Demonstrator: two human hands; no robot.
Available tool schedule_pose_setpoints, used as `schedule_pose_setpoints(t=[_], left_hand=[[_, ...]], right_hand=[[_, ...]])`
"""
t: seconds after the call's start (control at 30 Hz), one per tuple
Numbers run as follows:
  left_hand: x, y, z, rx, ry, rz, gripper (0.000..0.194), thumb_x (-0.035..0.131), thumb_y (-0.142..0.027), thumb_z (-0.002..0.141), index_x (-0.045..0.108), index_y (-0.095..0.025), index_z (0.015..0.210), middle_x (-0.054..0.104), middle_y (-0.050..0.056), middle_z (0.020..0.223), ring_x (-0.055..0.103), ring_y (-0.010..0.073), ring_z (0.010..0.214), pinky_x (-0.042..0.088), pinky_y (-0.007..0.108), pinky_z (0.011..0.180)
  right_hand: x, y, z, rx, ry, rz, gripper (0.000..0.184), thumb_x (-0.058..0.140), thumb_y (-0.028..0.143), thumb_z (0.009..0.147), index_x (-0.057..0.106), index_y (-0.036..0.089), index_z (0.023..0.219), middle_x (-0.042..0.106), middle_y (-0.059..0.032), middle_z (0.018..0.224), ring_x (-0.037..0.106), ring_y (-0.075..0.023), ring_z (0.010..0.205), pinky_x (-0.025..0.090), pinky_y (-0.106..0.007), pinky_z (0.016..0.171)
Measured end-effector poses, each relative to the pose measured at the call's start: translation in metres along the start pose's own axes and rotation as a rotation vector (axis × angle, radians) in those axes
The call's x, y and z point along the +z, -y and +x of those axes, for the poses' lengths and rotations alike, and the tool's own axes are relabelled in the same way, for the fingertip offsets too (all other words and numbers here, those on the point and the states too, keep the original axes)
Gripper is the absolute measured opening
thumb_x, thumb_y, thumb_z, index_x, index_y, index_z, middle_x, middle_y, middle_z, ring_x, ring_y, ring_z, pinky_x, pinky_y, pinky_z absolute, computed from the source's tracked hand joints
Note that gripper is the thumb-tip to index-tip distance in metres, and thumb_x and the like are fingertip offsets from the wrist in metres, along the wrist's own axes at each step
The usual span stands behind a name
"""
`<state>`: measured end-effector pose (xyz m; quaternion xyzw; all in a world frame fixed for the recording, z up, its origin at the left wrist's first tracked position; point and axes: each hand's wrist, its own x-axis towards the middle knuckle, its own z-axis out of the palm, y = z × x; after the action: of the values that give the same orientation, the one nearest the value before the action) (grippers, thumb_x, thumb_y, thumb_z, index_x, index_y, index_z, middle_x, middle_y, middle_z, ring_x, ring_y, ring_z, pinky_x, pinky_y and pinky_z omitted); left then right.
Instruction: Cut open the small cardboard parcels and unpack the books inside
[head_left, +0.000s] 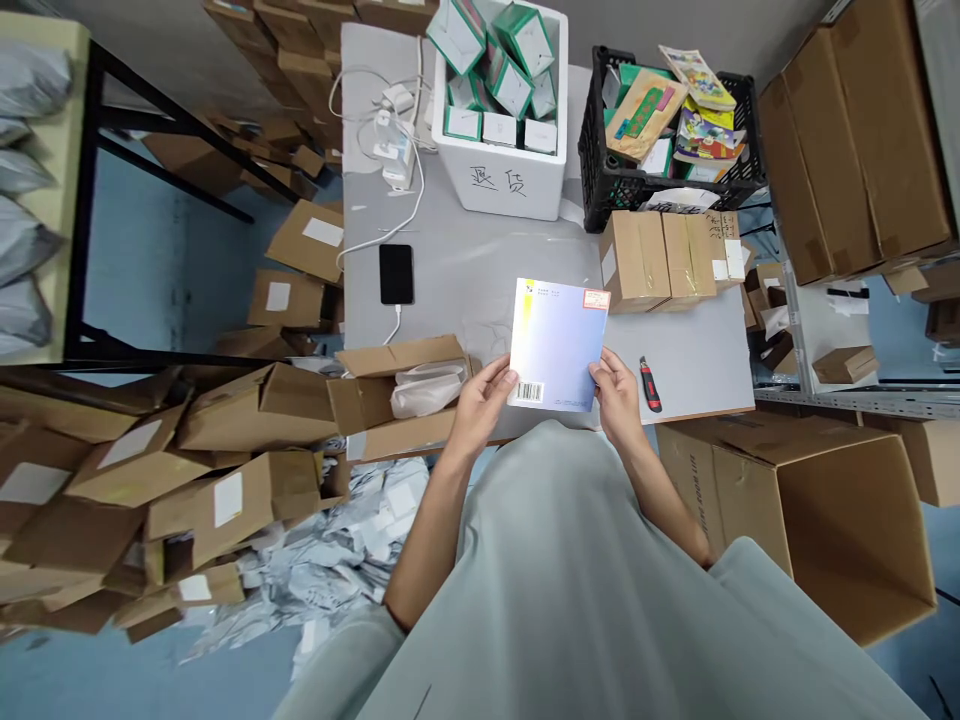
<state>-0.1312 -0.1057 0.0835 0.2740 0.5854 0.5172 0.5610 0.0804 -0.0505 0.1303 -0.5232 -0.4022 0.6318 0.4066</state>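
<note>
Between my two hands I hold a thin book point(561, 345) with a pale blue-violet cover, a yellow strip, a red-edged sticker and a barcode facing up. My left hand point(484, 398) pinches its lower left edge, thumb on top. At the lower right edge, my right hand point(616, 392) grips it the same way. Just left of my left hand sits an open cardboard box point(409, 440) with clear plastic wrapping point(427, 390) in it. A red and black utility knife point(649, 385) lies on the table to the right of my right hand.
On the grey table point(465, 270) are a phone point(396, 274) on a cable, a power strip point(394, 150), a white foam box point(499, 185) of green-white packs, a black crate point(596, 180) of books and closed cartons point(637, 262). A large open carton point(727, 490) stands right; discarded boxes point(255, 410) pile left.
</note>
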Motion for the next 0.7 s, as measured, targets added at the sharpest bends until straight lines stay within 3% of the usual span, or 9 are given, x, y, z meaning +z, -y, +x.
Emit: schedule_pose_setpoints(t=[0.1,0.27,0.37,0.47,0.57,0.7], left_hand=[[0.004,-0.005,0.0,-0.043,-0.01,-0.077,0.077,0.09,-0.072,0.079,0.076,-0.017,0.131,0.086,0.013,0.114,0.081,0.0309,0.109,0.066,0.042,0.096],[0.011,-0.017,-0.001,-0.051,0.054,-0.114,0.061,0.094,-0.067,0.076,0.071,-0.021,0.109,0.086,0.008,0.097,0.081,0.0242,0.084,0.065,0.036,0.078],[0.018,-0.02,-0.002,-0.018,0.032,-0.09,0.06,0.095,-0.068,0.075,0.066,-0.022,0.1,0.084,0.004,0.087,0.079,0.0216,0.074,0.065,0.034,0.073],[0.028,-0.015,-0.003,0.047,-0.032,-0.056,0.06,0.093,-0.071,0.074,0.065,-0.023,0.096,0.084,0.004,0.087,0.08,0.0222,0.077,0.065,0.035,0.075],[0.038,-0.008,-0.008,0.099,-0.065,0.01,0.06,0.091,-0.073,0.076,0.068,-0.022,0.097,0.086,0.008,0.095,0.083,0.0249,0.087,0.067,0.035,0.077],[0.044,-0.002,-0.017,0.143,-0.02,0.143,0.056,0.085,-0.071,0.083,0.078,-0.021,0.106,0.086,0.014,0.116,0.084,0.0315,0.107,0.07,0.038,0.078]], right_hand=[[-0.004,0.002,0.002,-0.015,0.006,-0.041,0.05,0.071,0.054,0.095,0.074,0.023,0.133,0.081,-0.0097,0.136,0.073,-0.0303,0.13,0.059,-0.045,0.113],[-0.012,-0.008,0.009,-0.045,0.022,-0.109,0.055,0.068,0.058,0.098,0.072,0.023,0.141,0.077,-0.011,0.143,0.07,-0.0309,0.137,0.055,-0.048,0.12],[-0.011,-0.019,0.009,-0.113,-0.092,-0.254,0.061,0.071,0.06,0.097,0.069,0.023,0.146,0.066,-0.0139,0.16,0.058,-0.0315,0.153,0.046,-0.051,0.129],[0.0,-0.028,0.0,-0.154,-0.115,-0.348,0.063,0.074,0.061,0.097,0.068,0.026,0.149,0.058,-0.014,0.168,0.048,-0.0313,0.161,0.039,-0.054,0.135],[0.018,-0.031,-0.013,-0.09,0.018,-0.247,0.072,0.075,0.065,0.097,0.064,0.026,0.156,0.057,-0.0136,0.17,0.05,-0.0312,0.16,0.042,-0.053,0.134],[0.033,-0.025,-0.021,-0.019,0.076,-0.098,0.084,0.079,0.072,0.092,0.061,0.027,0.16,0.057,-0.0108,0.17,0.052,-0.0316,0.159,0.046,-0.05,0.132]])
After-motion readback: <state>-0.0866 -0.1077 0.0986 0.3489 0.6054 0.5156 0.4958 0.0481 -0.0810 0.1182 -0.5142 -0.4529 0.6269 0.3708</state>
